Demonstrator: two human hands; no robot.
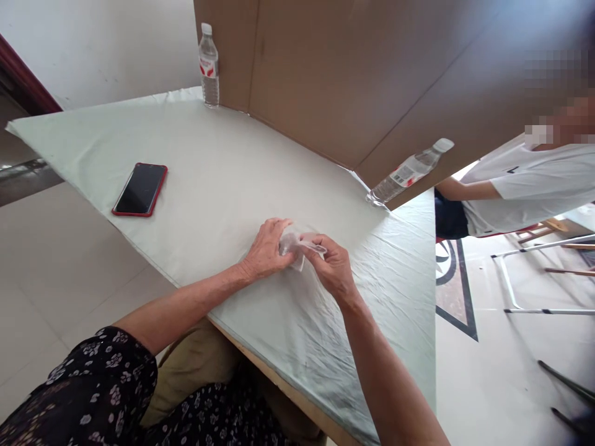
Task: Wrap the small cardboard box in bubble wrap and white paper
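Observation:
Between my two hands is a small clear plastic bag [297, 259], crumpled, just over the table's pale green cloth. My left hand [269, 249] curls around its left side, thumb and fingers closed on the plastic. With thumb and fingertips pinched together, my right hand [331, 263] grips a folded edge of the bag on the right. Whether anything lies inside the bag I cannot make out, as the fingers cover much of it.
A phone in a red case [140, 189] lies at the left. One water bottle [209, 67] stands at the back; another bottle [411, 172] is by the right end of a brown cardboard panel [334, 80]. A person in a white shirt [539, 179] sits beyond the cloth-covered table [199, 161].

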